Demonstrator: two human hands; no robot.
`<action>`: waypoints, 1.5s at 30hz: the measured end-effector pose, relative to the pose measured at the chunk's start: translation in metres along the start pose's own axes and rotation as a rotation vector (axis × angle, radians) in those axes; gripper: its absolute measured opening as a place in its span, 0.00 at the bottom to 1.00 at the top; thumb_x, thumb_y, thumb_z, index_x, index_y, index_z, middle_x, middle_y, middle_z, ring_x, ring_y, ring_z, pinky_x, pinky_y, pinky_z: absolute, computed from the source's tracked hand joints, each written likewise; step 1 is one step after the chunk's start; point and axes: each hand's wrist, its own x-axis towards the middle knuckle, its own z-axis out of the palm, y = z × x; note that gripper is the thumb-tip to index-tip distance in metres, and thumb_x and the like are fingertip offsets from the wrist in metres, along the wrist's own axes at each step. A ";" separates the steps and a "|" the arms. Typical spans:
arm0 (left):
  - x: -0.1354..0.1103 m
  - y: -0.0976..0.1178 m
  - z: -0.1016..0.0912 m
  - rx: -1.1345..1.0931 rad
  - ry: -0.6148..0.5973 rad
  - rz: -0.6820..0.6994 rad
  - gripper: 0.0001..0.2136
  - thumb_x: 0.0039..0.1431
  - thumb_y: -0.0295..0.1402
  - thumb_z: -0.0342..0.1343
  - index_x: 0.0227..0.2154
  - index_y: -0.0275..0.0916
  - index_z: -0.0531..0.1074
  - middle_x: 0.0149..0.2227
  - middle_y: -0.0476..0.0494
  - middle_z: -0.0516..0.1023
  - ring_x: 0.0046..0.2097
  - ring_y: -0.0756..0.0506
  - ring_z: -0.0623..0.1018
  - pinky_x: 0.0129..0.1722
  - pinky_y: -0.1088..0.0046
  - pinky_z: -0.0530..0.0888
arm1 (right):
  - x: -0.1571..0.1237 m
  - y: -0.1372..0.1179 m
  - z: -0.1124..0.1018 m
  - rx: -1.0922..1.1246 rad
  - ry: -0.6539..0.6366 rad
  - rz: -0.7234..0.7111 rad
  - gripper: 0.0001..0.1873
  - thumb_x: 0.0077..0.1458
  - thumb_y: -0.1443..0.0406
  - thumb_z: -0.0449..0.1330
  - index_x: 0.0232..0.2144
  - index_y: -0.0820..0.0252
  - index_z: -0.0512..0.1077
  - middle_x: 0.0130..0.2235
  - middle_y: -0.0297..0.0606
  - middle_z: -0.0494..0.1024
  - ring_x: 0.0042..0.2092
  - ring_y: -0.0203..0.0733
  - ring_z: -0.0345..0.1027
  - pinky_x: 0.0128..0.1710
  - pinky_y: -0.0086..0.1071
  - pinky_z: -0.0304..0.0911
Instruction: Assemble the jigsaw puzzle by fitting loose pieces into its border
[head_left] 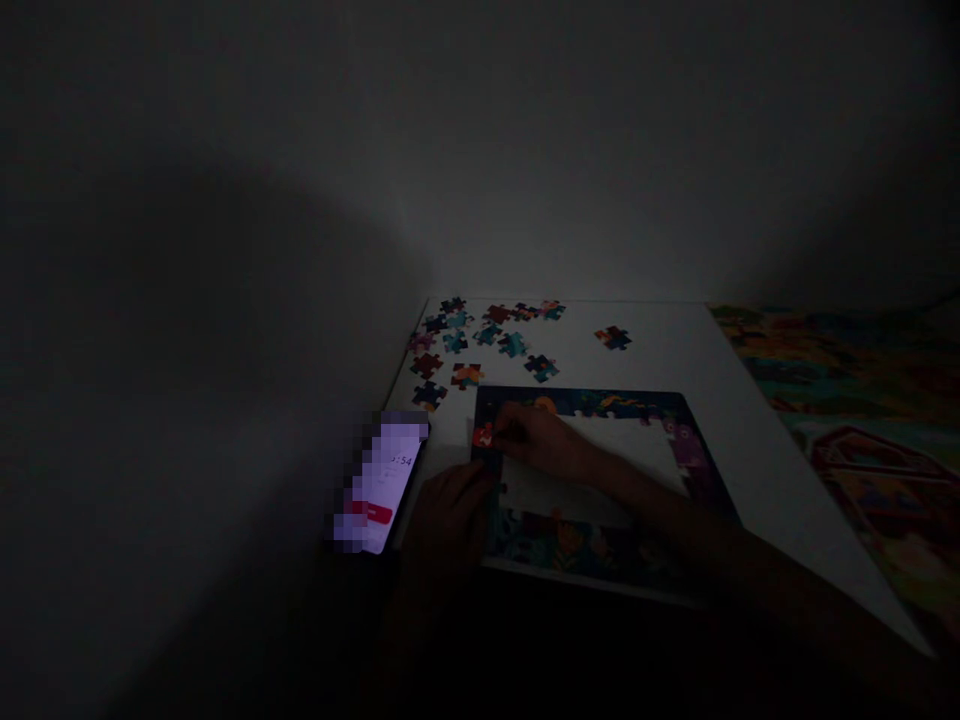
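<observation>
Fifteen or so loose jigsaw pieces point(454, 342) of die-cut card in dark blue, teal and orange lie scattered toward the far left corner of a white surface point(757, 480). Nearer, a puzzle border point(585, 540) of joined pieces forms a rectangular frame around a white centre. The right hand point(536, 442) lies at the frame's left side, its fingers point(504, 425) pressed together on a red piece point(484, 435). The left hand point(450, 515) is at the near left corner, its fingers too dark to tell. A smartphone point(379, 480) at the left edge shows ":54" above a red button; the remaining display is pixelated.
</observation>
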 end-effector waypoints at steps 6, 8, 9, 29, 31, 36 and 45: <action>0.000 0.002 -0.003 0.011 0.022 0.037 0.16 0.60 0.22 0.49 0.47 0.38 0.74 0.50 0.42 0.79 0.51 0.43 0.76 0.49 0.64 0.75 | -0.001 -0.004 0.000 -0.054 0.002 0.025 0.03 0.58 0.66 0.58 0.36 0.59 0.68 0.34 0.36 0.75 0.33 0.38 0.67 0.33 0.31 0.58; 0.000 0.002 -0.003 0.011 0.022 0.043 0.16 0.59 0.22 0.49 0.47 0.37 0.74 0.50 0.41 0.79 0.51 0.42 0.75 0.49 0.63 0.75 | -0.001 -0.005 0.000 -0.089 0.017 0.021 0.02 0.58 0.66 0.58 0.35 0.58 0.69 0.34 0.37 0.76 0.34 0.39 0.68 0.33 0.31 0.58; 0.000 0.002 -0.003 0.010 0.022 0.042 0.16 0.59 0.22 0.49 0.47 0.37 0.74 0.50 0.41 0.79 0.51 0.42 0.75 0.49 0.63 0.74 | -0.001 -0.005 0.000 -0.102 0.023 0.018 0.02 0.58 0.66 0.58 0.35 0.58 0.69 0.35 0.37 0.76 0.34 0.39 0.68 0.33 0.31 0.58; -0.002 0.006 -0.005 0.028 -0.052 0.022 0.17 0.59 0.22 0.48 0.49 0.40 0.72 0.53 0.42 0.77 0.54 0.42 0.73 0.51 0.62 0.74 | -0.002 0.003 0.002 -0.180 -0.008 -0.106 0.08 0.58 0.67 0.61 0.42 0.58 0.72 0.43 0.41 0.75 0.43 0.43 0.69 0.41 0.36 0.63; -0.001 0.006 -0.005 0.023 -0.051 0.009 0.16 0.59 0.22 0.48 0.48 0.39 0.72 0.53 0.42 0.77 0.54 0.42 0.73 0.51 0.61 0.74 | -0.002 0.003 0.002 -0.178 -0.014 -0.103 0.09 0.57 0.67 0.62 0.42 0.57 0.72 0.43 0.41 0.75 0.43 0.44 0.69 0.41 0.36 0.63; -0.002 0.007 -0.003 0.026 -0.040 0.001 0.16 0.59 0.22 0.48 0.48 0.39 0.72 0.53 0.42 0.78 0.53 0.42 0.74 0.50 0.61 0.74 | -0.001 0.006 0.003 -0.177 -0.017 -0.131 0.09 0.59 0.66 0.61 0.43 0.56 0.72 0.45 0.41 0.75 0.46 0.45 0.69 0.43 0.37 0.63; -0.003 0.006 -0.002 0.001 -0.013 -0.017 0.15 0.60 0.22 0.49 0.47 0.40 0.73 0.51 0.41 0.78 0.53 0.42 0.75 0.50 0.61 0.74 | -0.002 0.000 0.002 -0.235 -0.040 -0.122 0.09 0.59 0.66 0.62 0.43 0.57 0.72 0.45 0.41 0.74 0.45 0.44 0.69 0.43 0.37 0.63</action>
